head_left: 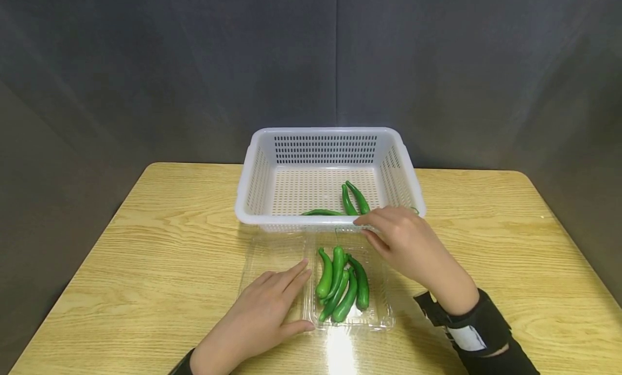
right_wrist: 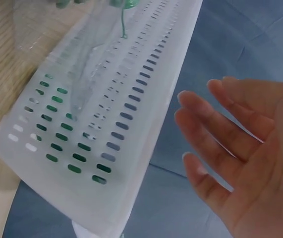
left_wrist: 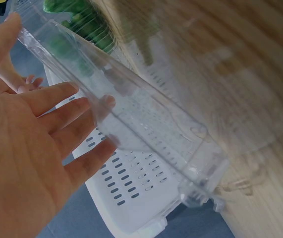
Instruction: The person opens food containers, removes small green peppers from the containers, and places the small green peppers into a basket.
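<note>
My left hand (head_left: 267, 310) touches the lid half of a hinged clear plastic box (head_left: 381, 310), with its fingers fairly straight. Several green chili peppers (head_left: 362, 288) lie lengthwise in the box's right half. Behind the box stands a white slotted basket (head_left: 247, 181), and more green chili peppers (head_left: 359, 197) lie inside, partly hidden by its front rim. By that rim hovers my right hand (head_left: 405, 245), fingers loosely bent. In the right wrist view nothing is between those fingers, and they are apart from the basket wall (right_wrist: 37, 168).
All of this stands on a wooden table (head_left: 160, 245) with rounded back corners. A dark grey cloth (head_left: 204, 78) hangs right behind the table's back edge. The basket's raised front wall separates its inside from the box.
</note>
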`<state>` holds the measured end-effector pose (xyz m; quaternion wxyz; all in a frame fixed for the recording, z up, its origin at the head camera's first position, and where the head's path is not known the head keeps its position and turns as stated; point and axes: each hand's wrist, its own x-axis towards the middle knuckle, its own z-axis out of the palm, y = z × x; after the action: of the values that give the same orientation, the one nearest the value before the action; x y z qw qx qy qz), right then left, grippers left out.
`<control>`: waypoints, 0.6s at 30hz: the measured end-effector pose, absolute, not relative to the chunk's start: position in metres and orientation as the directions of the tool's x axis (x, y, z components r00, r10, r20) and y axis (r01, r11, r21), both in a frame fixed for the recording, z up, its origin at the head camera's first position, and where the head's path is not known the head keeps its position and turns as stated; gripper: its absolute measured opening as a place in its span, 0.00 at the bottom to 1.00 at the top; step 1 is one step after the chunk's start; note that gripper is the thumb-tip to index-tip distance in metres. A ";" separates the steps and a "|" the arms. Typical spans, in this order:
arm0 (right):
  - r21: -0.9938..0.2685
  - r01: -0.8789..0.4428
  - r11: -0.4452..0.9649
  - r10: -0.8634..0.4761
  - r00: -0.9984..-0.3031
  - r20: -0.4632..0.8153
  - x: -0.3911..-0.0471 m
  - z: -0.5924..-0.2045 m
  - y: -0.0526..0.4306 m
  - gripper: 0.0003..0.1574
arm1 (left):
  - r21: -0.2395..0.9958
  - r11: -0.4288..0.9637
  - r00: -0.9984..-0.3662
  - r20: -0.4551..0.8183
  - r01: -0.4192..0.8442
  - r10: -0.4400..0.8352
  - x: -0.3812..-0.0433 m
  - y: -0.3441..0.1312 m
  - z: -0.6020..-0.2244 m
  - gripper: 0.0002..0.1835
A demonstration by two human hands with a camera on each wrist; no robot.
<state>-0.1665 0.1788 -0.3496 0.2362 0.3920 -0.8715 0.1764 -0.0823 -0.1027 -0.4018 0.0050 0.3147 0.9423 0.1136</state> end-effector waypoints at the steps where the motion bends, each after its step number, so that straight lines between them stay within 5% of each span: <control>1: -0.128 -0.768 0.627 -0.603 -0.583 0.544 -0.166 -0.349 0.178 0.10 | 0.218 0.776 -0.802 0.062 0.591 0.594 -0.082 -0.103 -0.402 0.46; 18: -0.299 -0.744 0.597 -0.692 -0.666 0.278 -0.153 -0.348 0.170 0.14 | 0.218 0.772 -0.798 0.067 0.597 0.599 -0.083 -0.103 -0.403 0.46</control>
<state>-0.1534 0.1700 -0.3481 0.0665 0.4029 -0.8912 0.1976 -0.0827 -0.1031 -0.4026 0.0031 0.3178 0.9412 0.1147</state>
